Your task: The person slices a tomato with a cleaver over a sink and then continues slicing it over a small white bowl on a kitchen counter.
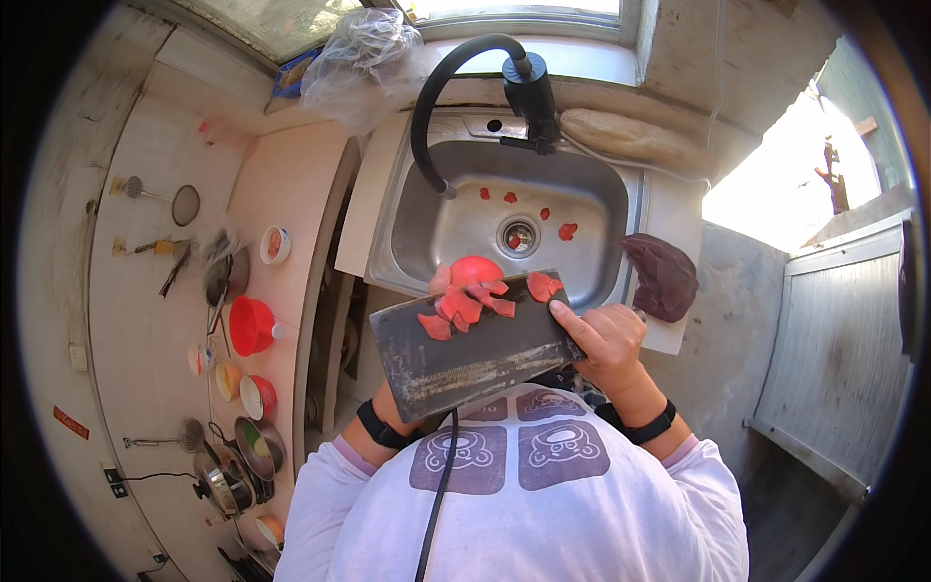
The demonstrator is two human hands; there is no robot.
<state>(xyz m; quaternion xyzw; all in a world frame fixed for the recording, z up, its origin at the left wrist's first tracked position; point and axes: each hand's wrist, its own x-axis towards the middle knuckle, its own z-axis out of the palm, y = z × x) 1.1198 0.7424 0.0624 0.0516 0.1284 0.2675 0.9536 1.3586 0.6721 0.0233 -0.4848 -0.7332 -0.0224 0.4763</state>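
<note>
My right hand [611, 338] grips a large dark cleaver [465, 364] at its right end, with a finger lying against the blade. The broad blade is held flat in front of my shirt, near the sink's front edge. Several red pieces, apparently tomato [460, 305], lie on its far half, with one more piece [542, 286] near my finger. Just past the blade's far edge shows a smooth, rounded red tomato [476, 270]. My left forearm [374, 422] reaches under the cleaver. The blade hides most or all of my left hand, so its grip does not show.
Red scraps [567, 231] lie in the steel sink [458, 225], beneath a black curved faucet [429, 109]. A dark purple cloth-like item [660, 276] rests at the sink's right. On the left counter [284, 174] stand a red container [251, 325], several bowls [275, 244] and a steel pot [225, 487].
</note>
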